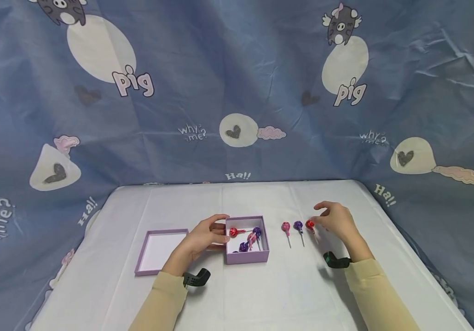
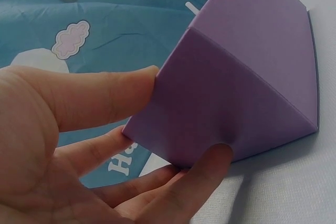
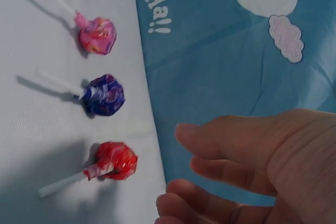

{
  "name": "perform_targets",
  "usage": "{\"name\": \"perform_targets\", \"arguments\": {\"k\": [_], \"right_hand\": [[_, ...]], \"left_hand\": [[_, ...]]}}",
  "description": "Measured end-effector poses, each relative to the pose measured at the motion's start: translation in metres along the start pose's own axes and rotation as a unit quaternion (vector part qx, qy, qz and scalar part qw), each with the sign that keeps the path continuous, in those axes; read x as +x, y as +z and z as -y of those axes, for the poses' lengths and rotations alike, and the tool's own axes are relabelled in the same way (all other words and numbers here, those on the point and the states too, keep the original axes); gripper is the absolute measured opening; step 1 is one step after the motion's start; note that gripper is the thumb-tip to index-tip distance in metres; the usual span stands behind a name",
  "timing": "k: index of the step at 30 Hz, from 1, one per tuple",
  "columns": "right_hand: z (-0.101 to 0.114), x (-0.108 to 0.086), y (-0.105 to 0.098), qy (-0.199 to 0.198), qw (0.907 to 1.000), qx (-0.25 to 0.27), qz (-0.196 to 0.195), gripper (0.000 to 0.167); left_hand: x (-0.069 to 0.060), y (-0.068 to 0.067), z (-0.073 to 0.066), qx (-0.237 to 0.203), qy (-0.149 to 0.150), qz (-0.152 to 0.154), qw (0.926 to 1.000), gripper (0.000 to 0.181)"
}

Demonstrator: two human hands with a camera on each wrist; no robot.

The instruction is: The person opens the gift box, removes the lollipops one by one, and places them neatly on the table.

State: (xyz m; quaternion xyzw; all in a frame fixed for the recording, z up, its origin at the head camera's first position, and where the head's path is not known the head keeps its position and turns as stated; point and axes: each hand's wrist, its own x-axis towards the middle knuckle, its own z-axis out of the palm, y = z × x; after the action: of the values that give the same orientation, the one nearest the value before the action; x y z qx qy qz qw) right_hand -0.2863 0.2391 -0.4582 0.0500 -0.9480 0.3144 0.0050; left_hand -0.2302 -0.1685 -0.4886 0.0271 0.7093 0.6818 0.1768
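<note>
Some boxed lollies (image 1: 251,238) part-hid; L hand (image 1: 204,236) relaxed agst box (image 1: 247,257), R hand (image 1: 337,221) loose nr red lolly (image 3: 118,160).

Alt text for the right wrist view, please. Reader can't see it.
A person's right hand, holding nothing, is at lower right near a red lollipop. Above that in the picture, a purple lollipop and a pink lollipop complete the row on a white tabletop. Blue printed cloth fills the upper right.

the box (image 1: 247,257) is lilac, lollipops (image 1: 298,225) pink, violet and red — backdrop (image 1: 204,82) pig-printed blue
</note>
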Motion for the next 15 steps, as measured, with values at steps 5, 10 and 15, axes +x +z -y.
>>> {"name": "perform_targets", "arguments": {"k": [5, 10, 15], "right_hand": [[0.007, -0.003, -0.003, -0.025, 0.9996, -0.005, -0.008, 0.042], [0.013, -0.007, -0.007, -0.034, 0.9994, -0.002, -0.006, 0.041], [0.018, -0.007, -0.006, -0.042, 0.9989, 0.021, -0.002, 0.039]], "left_hand": [[-0.001, -0.001, 0.002, -0.001, -0.004, -0.004, 1.0000, 0.075], [-0.001, 0.001, 0.001, -0.003, -0.003, -0.004, 1.0000, 0.074], [0.000, 0.000, -0.001, 0.003, -0.006, -0.007, 1.0000, 0.075]]}}
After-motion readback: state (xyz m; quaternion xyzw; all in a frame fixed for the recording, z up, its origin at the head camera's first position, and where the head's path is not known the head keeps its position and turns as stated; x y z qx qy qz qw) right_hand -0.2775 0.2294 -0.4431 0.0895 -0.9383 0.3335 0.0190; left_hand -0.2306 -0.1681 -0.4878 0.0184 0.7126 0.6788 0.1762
